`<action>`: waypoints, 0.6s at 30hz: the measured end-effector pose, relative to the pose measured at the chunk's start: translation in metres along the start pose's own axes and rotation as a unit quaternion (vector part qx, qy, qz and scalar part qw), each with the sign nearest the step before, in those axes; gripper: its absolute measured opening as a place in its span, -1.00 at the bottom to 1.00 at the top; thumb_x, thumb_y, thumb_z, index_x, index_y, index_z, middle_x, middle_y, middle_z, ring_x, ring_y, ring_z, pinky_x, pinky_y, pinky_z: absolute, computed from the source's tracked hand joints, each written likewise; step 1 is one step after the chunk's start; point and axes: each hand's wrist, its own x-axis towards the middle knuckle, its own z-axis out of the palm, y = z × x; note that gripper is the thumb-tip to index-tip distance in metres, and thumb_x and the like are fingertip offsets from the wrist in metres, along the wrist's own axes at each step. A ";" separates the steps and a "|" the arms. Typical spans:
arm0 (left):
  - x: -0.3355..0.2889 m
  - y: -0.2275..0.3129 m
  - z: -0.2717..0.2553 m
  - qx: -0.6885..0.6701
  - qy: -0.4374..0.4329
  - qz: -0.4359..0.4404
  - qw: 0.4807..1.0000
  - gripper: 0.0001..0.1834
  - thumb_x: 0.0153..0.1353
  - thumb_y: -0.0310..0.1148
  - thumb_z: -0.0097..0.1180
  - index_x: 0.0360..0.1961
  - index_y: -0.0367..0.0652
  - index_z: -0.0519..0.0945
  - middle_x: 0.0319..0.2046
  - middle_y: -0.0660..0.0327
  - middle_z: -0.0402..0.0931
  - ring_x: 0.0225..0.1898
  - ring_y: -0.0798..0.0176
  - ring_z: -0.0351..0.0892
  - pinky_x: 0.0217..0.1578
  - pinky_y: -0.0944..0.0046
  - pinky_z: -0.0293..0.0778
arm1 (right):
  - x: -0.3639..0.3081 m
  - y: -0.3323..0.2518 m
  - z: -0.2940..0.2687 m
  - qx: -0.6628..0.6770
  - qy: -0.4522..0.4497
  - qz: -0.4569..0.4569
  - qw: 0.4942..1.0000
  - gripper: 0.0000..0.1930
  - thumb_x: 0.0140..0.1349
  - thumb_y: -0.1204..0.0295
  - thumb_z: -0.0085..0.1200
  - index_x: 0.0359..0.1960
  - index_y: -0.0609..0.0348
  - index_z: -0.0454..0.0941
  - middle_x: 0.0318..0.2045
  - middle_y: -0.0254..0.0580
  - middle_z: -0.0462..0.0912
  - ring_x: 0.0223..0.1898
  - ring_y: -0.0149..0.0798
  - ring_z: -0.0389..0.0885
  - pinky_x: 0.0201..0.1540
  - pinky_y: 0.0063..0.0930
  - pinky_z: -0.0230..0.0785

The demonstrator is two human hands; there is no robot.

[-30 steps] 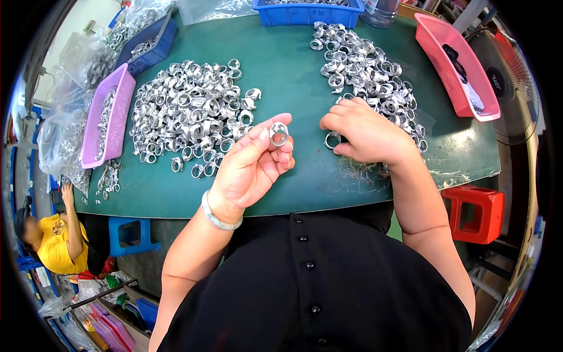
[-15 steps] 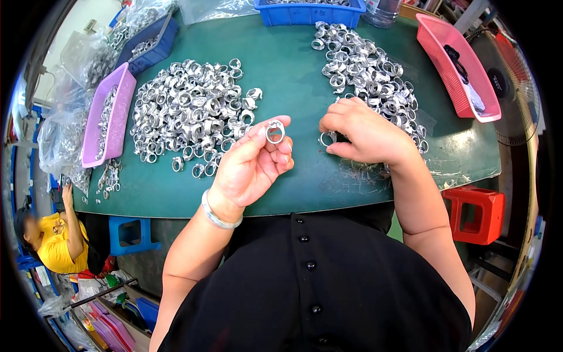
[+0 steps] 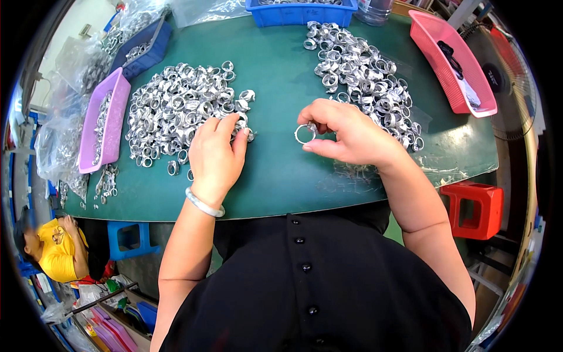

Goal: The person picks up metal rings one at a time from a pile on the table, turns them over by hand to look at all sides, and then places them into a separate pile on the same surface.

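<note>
My left hand (image 3: 217, 155) lies over the near right edge of the left pile of silver metal rings (image 3: 170, 108). Its fingers are stretched out, with thumb and forefinger apart, and loose rings lie at their tips. Whether the fingertips touch a ring is hard to see. A single metal ring (image 3: 305, 134) with a small lug is pinched between the thumb and fingers of my right hand (image 3: 352, 135), above the green table. Just beyond that hand is the right pile of similar rings (image 3: 363, 76).
On the left stand a purple basket (image 3: 117, 126) and a blue bin (image 3: 161, 47), with plastic bags beside them. Another blue bin (image 3: 299, 14) is at the back, and a pink basket (image 3: 487, 97) at the right. A person in yellow (image 3: 61, 249) sits at left.
My left hand has moved left onto the left pile, and the ring it pinched no longer shows in it. My right hand has drawn slightly left, lifting a ring from the table.
</note>
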 end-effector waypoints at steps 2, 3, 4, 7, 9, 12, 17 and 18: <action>0.002 0.007 -0.004 0.031 -0.005 -0.004 1.000 -0.71 0.04 -0.37 0.24 -0.17 -0.17 0.59 -0.39 0.14 0.49 -0.36 0.04 0.51 -0.34 0.13 0.44 | 0.002 -0.005 -0.001 0.012 -0.006 0.011 1.000 -0.66 -0.01 0.42 0.29 -0.20 0.21 0.48 -0.35 -0.17 0.54 -0.38 -0.23 0.55 -0.35 -0.40 0.43; 0.002 0.010 -0.004 0.031 -0.005 -0.004 1.000 -0.71 0.04 -0.37 0.24 -0.17 -0.17 0.59 -0.39 0.14 0.49 -0.36 0.04 0.51 -0.34 0.13 0.44 | 0.003 -0.007 -0.002 0.024 -0.012 0.023 0.999 -0.66 -0.01 0.42 0.30 -0.20 0.22 0.49 -0.32 -0.13 0.57 -0.36 -0.20 0.59 -0.34 -0.38 0.46; 0.002 0.013 -0.004 -0.065 -0.007 0.015 0.998 -0.69 0.03 -0.39 0.24 -0.15 -0.18 0.58 -0.36 0.12 0.50 -0.35 0.05 0.51 -0.32 0.16 0.45 | 0.002 -0.007 -0.001 0.023 -0.012 0.023 0.999 -0.66 -0.01 0.42 0.30 -0.20 0.22 0.49 -0.32 -0.13 0.57 -0.36 -0.20 0.59 -0.34 -0.38 0.46; 0.003 0.028 -0.011 -0.311 -0.096 0.012 0.945 -0.59 0.00 -0.48 0.28 -0.06 -0.25 0.54 -0.27 0.15 0.52 -0.27 0.23 0.52 -0.23 0.30 0.45 | 0.002 -0.008 0.003 0.067 0.005 0.024 0.997 -0.67 -0.04 0.47 0.32 -0.23 0.23 0.50 -0.40 -0.16 0.57 -0.40 -0.24 0.60 -0.37 -0.40 0.46; 0.000 0.036 -0.009 -0.402 -0.133 0.004 0.906 -0.49 0.00 -0.49 0.32 0.02 -0.31 0.49 -0.22 0.19 0.51 -0.20 0.33 0.49 -0.14 0.34 0.45 | 0.002 -0.009 0.004 0.102 0.015 0.026 0.994 -0.69 -0.05 0.50 0.32 -0.24 0.24 0.51 -0.47 -0.20 0.57 -0.43 -0.27 0.60 -0.37 -0.41 0.45; -0.005 0.042 0.000 -0.392 -0.113 -0.007 0.913 -0.49 -0.05 -0.50 0.37 -0.02 -0.32 0.50 -0.27 0.22 0.50 -0.26 0.36 0.50 -0.20 0.39 0.47 | 0.002 -0.008 0.005 0.091 0.026 0.003 0.996 -0.71 -0.02 0.52 0.29 -0.23 0.24 0.52 -0.47 -0.20 0.58 -0.42 -0.29 0.61 -0.36 -0.44 0.45; -0.004 0.047 0.003 -0.354 -0.049 0.024 0.934 -0.55 -0.07 -0.48 0.37 -0.10 -0.24 0.53 -0.34 0.19 0.53 -0.39 0.30 0.54 -0.33 0.35 0.52 | 0.001 -0.007 0.005 0.128 0.013 0.006 0.992 -0.71 0.03 0.59 0.23 -0.17 0.25 0.53 -0.45 -0.24 0.60 -0.42 -0.37 0.57 -0.34 -0.49 0.44; -0.004 0.048 0.001 -0.320 -0.034 0.038 0.946 -0.56 -0.08 -0.48 0.37 -0.11 -0.24 0.54 -0.36 0.19 0.52 -0.40 0.28 0.54 -0.34 0.34 0.52 | 0.001 -0.006 0.006 0.148 0.008 0.003 0.989 -0.70 0.04 0.63 0.21 -0.14 0.25 0.53 -0.44 -0.29 0.61 -0.42 -0.45 0.53 -0.34 -0.53 0.43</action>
